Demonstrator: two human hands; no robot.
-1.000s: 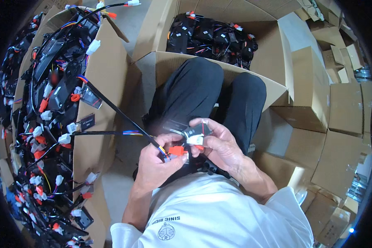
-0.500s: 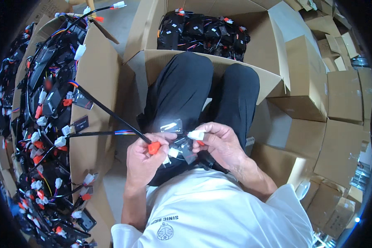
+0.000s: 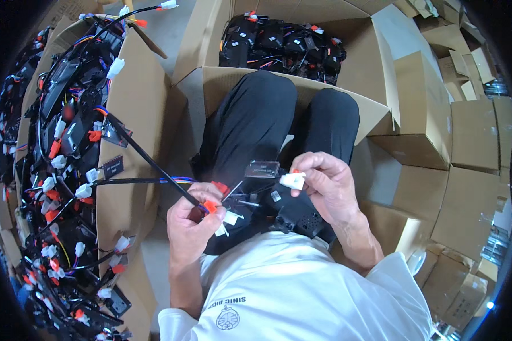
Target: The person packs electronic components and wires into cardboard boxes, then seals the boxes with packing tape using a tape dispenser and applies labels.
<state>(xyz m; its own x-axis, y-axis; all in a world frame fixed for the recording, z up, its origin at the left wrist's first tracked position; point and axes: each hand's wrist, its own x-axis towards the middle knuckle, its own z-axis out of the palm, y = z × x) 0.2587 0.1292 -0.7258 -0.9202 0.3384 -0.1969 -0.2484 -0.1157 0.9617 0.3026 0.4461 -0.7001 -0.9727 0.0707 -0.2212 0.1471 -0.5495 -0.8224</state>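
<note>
My left hand (image 3: 189,224) pinches an orange-red wire connector (image 3: 211,206) at the end of a black cable (image 3: 148,153), which runs back to the carton on the left. More white and red connectors (image 3: 231,217) hang beside those fingers. To the right, my right hand (image 3: 333,190) grips a white wire connector (image 3: 293,181) between thumb and fingers, with a bit of red next to it. A clear plastic tag (image 3: 262,169) lies between the hands. On my lap sits a black plastic unit (image 3: 301,220), partly hidden by my shirt.
The left carton (image 3: 133,108) overflows with black wired units (image 3: 68,136) and loose connectors. Beyond my knees stands an open carton (image 3: 296,85) holding similar black units (image 3: 281,45). Several cardboard boxes (image 3: 415,108) are stacked along the right.
My right hand has moved right and slightly up with the white connector, away from my left hand. The left hand has shifted slightly left and down. More of the black unit on my lap shows.
</note>
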